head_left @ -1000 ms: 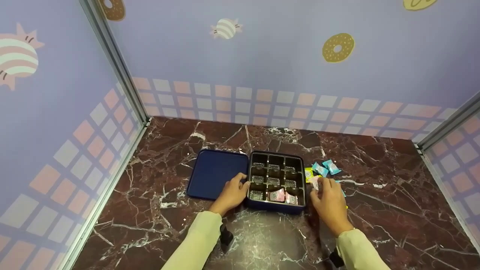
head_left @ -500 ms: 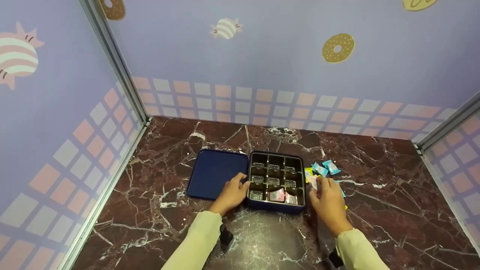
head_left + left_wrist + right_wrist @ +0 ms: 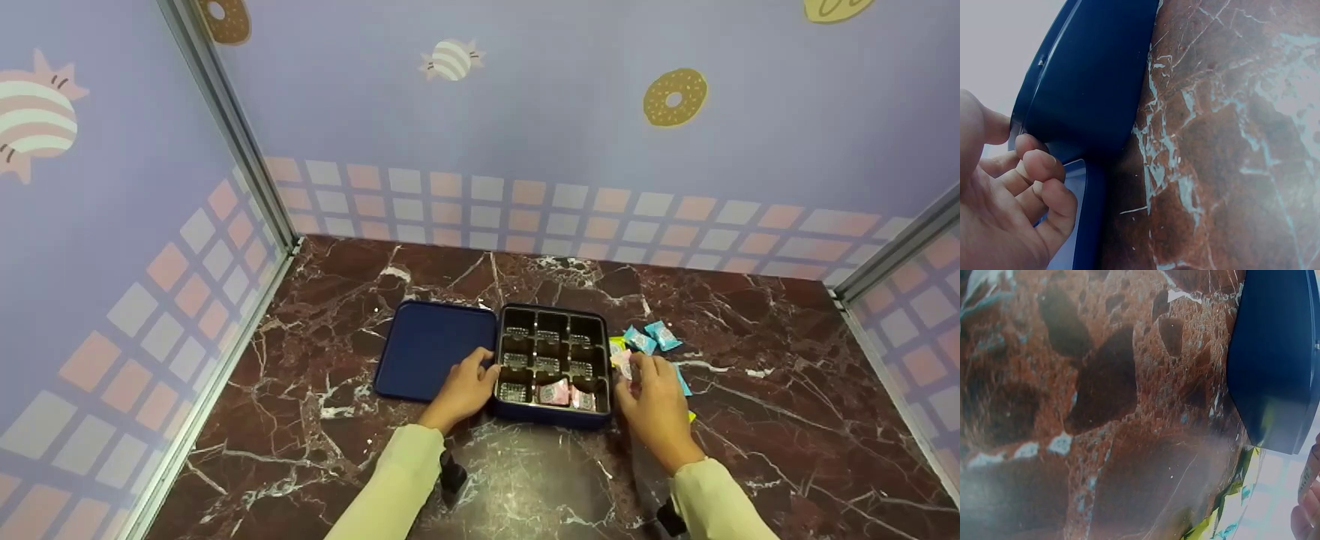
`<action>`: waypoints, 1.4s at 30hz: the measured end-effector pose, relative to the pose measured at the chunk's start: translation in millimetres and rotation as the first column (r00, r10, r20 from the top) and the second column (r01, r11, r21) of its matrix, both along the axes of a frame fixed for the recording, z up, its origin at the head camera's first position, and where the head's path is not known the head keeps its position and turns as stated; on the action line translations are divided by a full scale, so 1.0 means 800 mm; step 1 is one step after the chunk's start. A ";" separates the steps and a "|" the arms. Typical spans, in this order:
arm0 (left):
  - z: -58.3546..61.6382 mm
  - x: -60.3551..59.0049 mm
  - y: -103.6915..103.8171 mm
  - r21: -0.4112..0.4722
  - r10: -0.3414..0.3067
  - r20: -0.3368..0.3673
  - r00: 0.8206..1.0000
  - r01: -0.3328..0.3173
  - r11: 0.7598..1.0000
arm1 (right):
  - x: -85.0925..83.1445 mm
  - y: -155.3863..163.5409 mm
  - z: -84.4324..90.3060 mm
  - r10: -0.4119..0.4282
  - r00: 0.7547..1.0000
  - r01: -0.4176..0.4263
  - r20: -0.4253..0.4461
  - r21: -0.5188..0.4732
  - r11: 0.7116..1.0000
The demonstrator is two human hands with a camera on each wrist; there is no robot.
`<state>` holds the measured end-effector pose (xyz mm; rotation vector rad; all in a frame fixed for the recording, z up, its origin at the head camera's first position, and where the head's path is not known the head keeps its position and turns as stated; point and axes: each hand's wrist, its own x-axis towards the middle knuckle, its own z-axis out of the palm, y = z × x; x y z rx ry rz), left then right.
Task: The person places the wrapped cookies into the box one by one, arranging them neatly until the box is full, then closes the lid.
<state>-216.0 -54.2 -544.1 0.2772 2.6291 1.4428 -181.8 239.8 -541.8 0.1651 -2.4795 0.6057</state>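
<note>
A dark blue box (image 3: 551, 414) with a nine-compartment insert lies in the middle of the table. Two pink wrapped candies, one (image 3: 554, 391) in the front middle compartment and one (image 3: 583, 399) in the front right, lie inside it. At the box's left edge, my left hand (image 3: 466, 385) holds the rim between thumb and curled fingers (image 3: 1044, 166). My right hand (image 3: 660, 405), just right of the box, pinches another pink candy (image 3: 623, 363). Only its fingertips (image 3: 1300, 523) show in the right wrist view, at the edge.
The blue lid (image 3: 436, 350) lies flat against the box's left side. Beyond the right hand are blue candies (image 3: 663, 335) and a yellow candy (image 3: 617, 346). More candies are partly hidden behind that hand. Patterned panels (image 3: 480, 135) enclose the marbled table (image 3: 360, 450).
My right hand has shifted slightly left, toward the box, bringing the pink candy along. The left hand, the box and the lid stay put.
</note>
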 end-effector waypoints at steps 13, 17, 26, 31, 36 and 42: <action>0.001 0.000 0.000 -0.015 -0.007 0.008 1.000 0.007 1.000 | 0.000 -0.004 0.004 0.018 1.000 -0.018 -0.021 -0.006 1.000; 0.002 -0.001 0.000 -0.012 -0.004 0.013 1.000 0.004 1.000 | -0.001 -0.006 0.005 0.017 1.000 -0.017 -0.016 -0.007 1.000; 0.000 -0.001 0.000 -0.010 -0.002 0.009 1.000 0.002 1.000 | 0.000 -0.008 0.006 0.017 1.000 -0.017 -0.003 -0.009 1.000; 0.002 0.001 0.000 -0.016 -0.007 0.000 1.000 0.007 1.000 | 0.000 -0.009 0.006 0.034 0.999 -0.035 -0.039 -0.002 0.999; 0.001 0.001 0.001 -0.019 -0.005 0.001 1.000 0.005 1.000 | 0.000 -0.010 0.007 0.040 0.998 -0.041 -0.047 -0.005 0.999; 0.001 0.000 0.001 -0.020 -0.004 0.005 1.000 0.004 1.000 | 0.001 -0.012 0.009 0.036 0.999 -0.036 -0.030 -0.008 0.999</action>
